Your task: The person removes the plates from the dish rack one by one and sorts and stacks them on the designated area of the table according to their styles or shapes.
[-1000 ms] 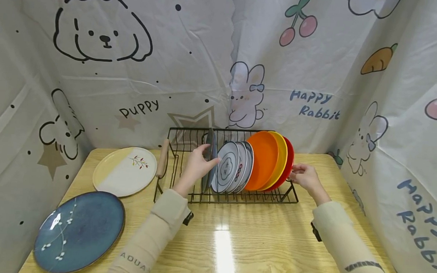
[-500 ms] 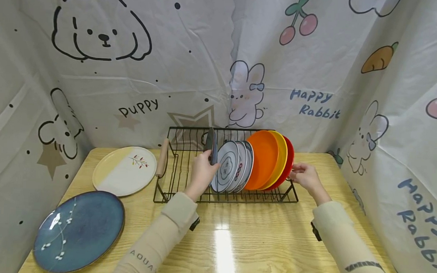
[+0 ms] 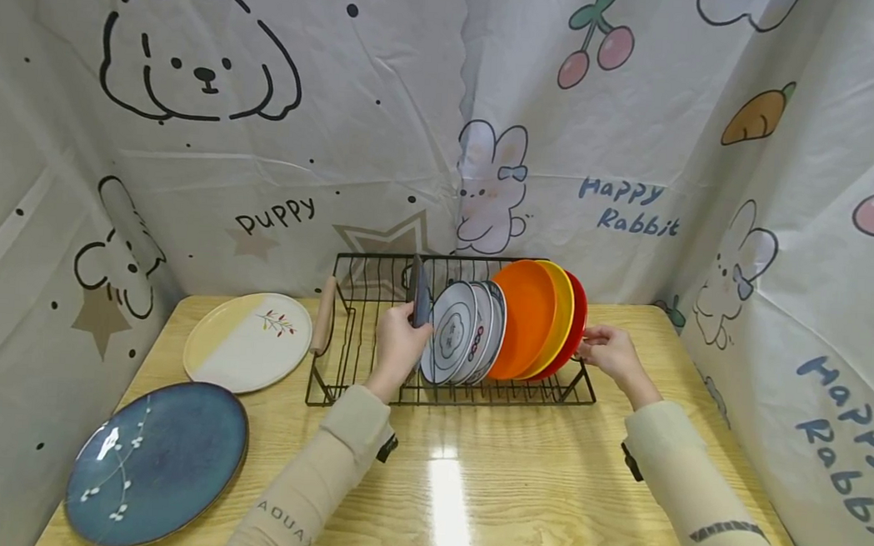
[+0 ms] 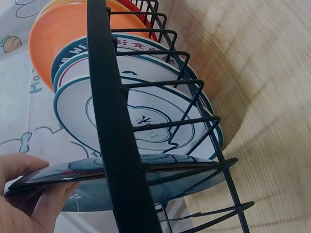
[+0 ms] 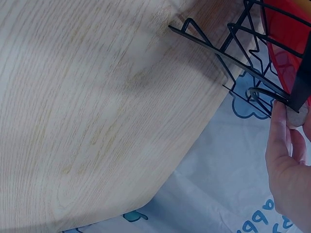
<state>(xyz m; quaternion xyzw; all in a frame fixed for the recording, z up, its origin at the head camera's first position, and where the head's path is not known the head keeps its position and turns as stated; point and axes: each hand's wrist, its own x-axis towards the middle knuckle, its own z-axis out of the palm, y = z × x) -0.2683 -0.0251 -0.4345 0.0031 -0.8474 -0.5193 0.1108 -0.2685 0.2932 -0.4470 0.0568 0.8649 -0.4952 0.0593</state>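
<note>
A white printed cloth [image 3: 386,120] is showing "Puppy" and "Happy Rabbit". The left hand [image 3: 401,343] is pinching a round, dark blue-grey plate [image 3: 421,293] standing upright in a black wire rack [image 3: 504,405], near rim between thumb and fingers; the right hand [image 3: 610,355] is gripping the rack's pale end handle [image 5: 296,115].

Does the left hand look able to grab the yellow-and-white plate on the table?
Probably not straight away: the left hand grips a dark plate, though nothing covers the yellow-and-white plate.
</note>
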